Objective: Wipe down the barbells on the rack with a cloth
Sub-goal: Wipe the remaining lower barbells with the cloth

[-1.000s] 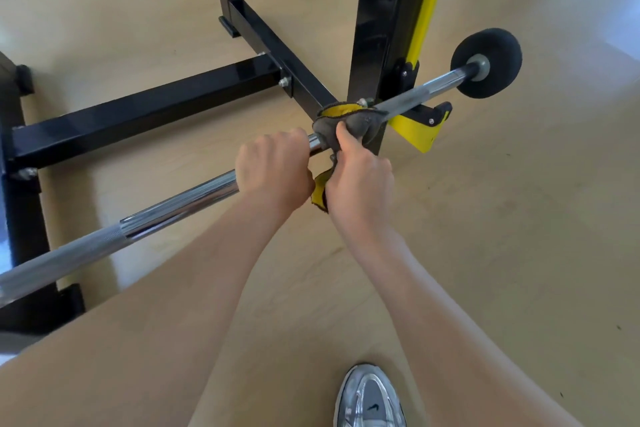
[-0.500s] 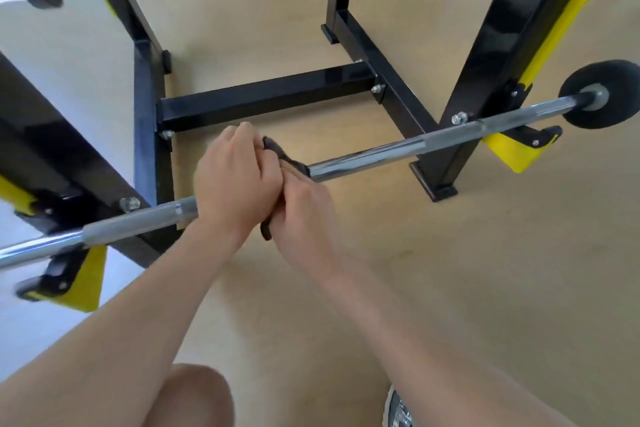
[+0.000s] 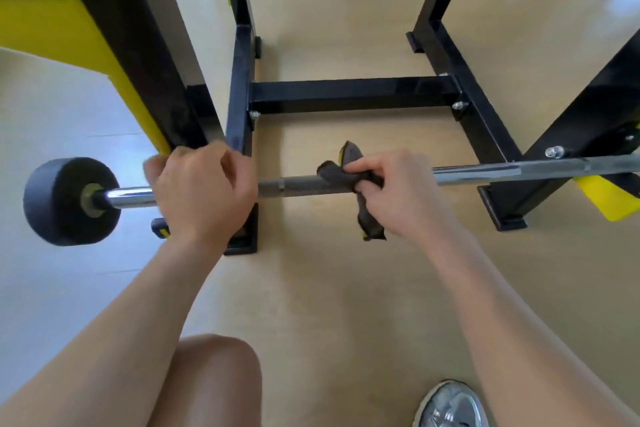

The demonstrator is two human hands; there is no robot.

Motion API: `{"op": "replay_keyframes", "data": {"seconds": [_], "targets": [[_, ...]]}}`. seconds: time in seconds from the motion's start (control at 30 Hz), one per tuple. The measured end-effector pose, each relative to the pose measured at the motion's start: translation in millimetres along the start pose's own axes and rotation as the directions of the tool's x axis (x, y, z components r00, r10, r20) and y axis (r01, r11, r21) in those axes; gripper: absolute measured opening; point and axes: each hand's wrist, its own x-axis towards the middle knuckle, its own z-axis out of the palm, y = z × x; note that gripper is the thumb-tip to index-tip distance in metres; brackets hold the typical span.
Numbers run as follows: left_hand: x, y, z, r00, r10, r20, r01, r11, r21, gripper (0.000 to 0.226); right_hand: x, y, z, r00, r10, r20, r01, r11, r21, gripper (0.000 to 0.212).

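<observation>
Now the barbell [image 3: 485, 170] lies low across the rack [image 3: 346, 94], its black end weight [image 3: 65, 201] at the left. The left hand [image 3: 204, 187] is curled tight round the bar near that end. The right hand [image 3: 398, 191] squeezes the dark cloth [image 3: 346, 174] onto the rough middle part. I cannot see under the bar, so maybe the cloth misses there. Wrap it all round, hold firm, slide slowly.
</observation>
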Motion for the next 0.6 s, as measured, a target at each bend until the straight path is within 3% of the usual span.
{"op": "replay_keyframes", "data": {"seconds": [0.13,0.23,0.33,0.5,0.6], "targets": [[-2.4,-15.8,-6.1,0.992,-0.123,-0.005,0.123,0.991,0.044,0.029,4.8,-74.1,63.9,0.937,-0.323,0.133,0.331,0.942,-0.047,0.033],[-1.6,-24.4,-6.8,0.977,-0.212,0.005,0.209,0.958,-0.197,0.028,15.9,-113.6,91.6,0.867,-0.440,0.235,0.480,0.864,-0.153,0.022],[-2.7,-26.6,-9.8,0.969,-0.249,-0.008,0.229,0.903,-0.363,0.032,20.8,-109.0,87.7,0.879,-0.425,0.216,0.465,0.866,-0.185,0.031],[-4.5,-25.4,-17.7,0.978,-0.210,0.011,0.186,0.840,-0.510,0.037,20.6,-50.0,15.7,0.974,-0.113,0.197,0.125,0.991,-0.046,0.034],[-5.9,-25.6,-19.9,0.977,-0.215,0.002,0.170,0.768,-0.618,0.040,18.0,-66.5,42.9,0.961,-0.229,0.155,0.241,0.969,-0.061,0.032]]}}
